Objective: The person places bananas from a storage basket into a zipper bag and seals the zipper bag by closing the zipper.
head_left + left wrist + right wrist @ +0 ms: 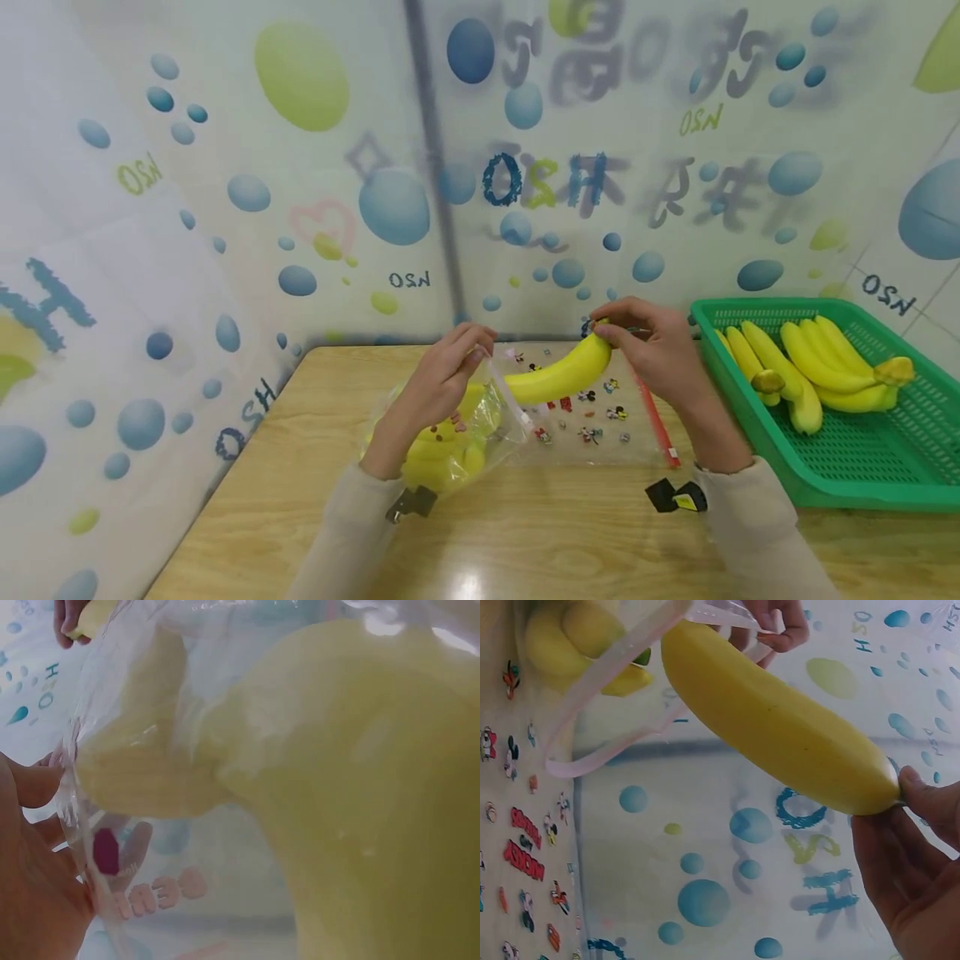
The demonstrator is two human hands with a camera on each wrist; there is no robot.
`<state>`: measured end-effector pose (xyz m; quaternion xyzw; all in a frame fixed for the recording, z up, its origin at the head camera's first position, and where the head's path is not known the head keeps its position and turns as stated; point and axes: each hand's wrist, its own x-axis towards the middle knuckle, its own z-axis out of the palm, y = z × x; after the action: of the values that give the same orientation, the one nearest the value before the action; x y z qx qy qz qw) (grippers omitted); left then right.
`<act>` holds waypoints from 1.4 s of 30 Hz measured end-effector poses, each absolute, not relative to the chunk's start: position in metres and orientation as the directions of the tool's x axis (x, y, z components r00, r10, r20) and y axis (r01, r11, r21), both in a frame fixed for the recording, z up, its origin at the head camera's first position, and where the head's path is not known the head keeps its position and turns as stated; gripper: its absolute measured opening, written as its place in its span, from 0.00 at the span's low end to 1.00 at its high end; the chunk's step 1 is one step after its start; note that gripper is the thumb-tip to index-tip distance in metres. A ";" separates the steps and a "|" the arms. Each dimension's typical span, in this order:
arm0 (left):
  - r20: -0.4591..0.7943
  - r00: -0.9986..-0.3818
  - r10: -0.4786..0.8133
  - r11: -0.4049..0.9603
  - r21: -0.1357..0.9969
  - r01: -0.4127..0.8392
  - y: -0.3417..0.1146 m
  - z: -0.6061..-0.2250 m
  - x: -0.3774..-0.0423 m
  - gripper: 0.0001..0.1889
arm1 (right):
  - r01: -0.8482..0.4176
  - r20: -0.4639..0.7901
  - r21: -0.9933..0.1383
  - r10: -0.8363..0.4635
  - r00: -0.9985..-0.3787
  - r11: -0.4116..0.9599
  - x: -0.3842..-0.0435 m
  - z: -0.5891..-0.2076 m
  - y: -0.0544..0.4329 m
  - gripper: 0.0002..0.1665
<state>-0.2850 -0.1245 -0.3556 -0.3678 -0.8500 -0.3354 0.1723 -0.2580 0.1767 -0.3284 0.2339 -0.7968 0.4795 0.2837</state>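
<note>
A single yellow banana (562, 375) is pinched at one tip by the fingers and thumb of my right hand (660, 354). Its other end reaches into the mouth of a clear zip bag (600, 754), as the right wrist view also shows. My left hand (442, 375) grips the bag's edge near its opening, holding the mouth apart. Inside the bag lie several yellow fruits (435, 454), seen through the plastic; in the left wrist view a large yellow shape (360, 787) fills much of the bag. Pink lettering (161, 892) marks the plastic.
A flat clear bag (585, 446) with small cartoon prints and a red zip strip lies on the wooden table (525, 542). At the right stands a green basket (795, 479) holding bunches of bananas (825, 358). A patterned curtain (480, 250) hangs behind the table.
</note>
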 end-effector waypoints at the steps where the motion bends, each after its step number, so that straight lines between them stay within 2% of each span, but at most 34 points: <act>1: 0.540 -0.670 0.509 0.501 0.446 0.741 -0.124 -0.356 -0.285 0.12 | -0.647 0.672 -0.639 -0.106 -0.733 0.417 -0.260 -0.331 0.175 0.07; 5: 0.544 -0.669 0.506 0.499 0.447 0.742 -0.124 -0.355 -0.285 0.11 | -0.656 0.664 -0.669 -0.116 -0.739 0.349 -0.265 -0.339 0.166 0.07; 9: 0.544 -0.671 0.504 0.501 0.448 0.740 -0.123 -0.354 -0.285 0.11 | -0.625 0.624 -0.717 -0.116 -0.773 0.309 -0.266 -0.345 0.156 0.07; 20: 0.556 -0.667 0.495 0.503 0.443 0.742 -0.125 -0.352 -0.284 0.12 | -0.546 0.517 -0.779 -0.175 -0.838 0.309 -0.263 -0.360 0.124 0.08; 31: 0.574 -0.655 0.491 0.521 0.408 0.749 -0.126 -0.350 -0.284 0.11 | -0.600 0.531 -0.778 -0.316 -0.787 0.186 -0.260 -0.378 0.098 0.10; 37: 0.578 -0.658 0.483 0.521 0.414 0.746 -0.126 -0.351 -0.284 0.10 | -0.637 0.559 -0.749 -0.345 -0.754 0.179 -0.260 -0.387 0.089 0.11; 42: 0.578 -0.663 0.475 0.521 0.422 0.742 -0.125 -0.352 -0.284 0.10 | -0.604 0.532 -0.786 -0.353 -0.769 0.132 -0.262 -0.392 0.087 0.16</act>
<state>-0.2835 -0.1253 -0.3516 -0.3583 -0.8489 -0.3332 0.2001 -0.2622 0.0870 -0.3917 0.3216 -0.7444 0.5750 0.1092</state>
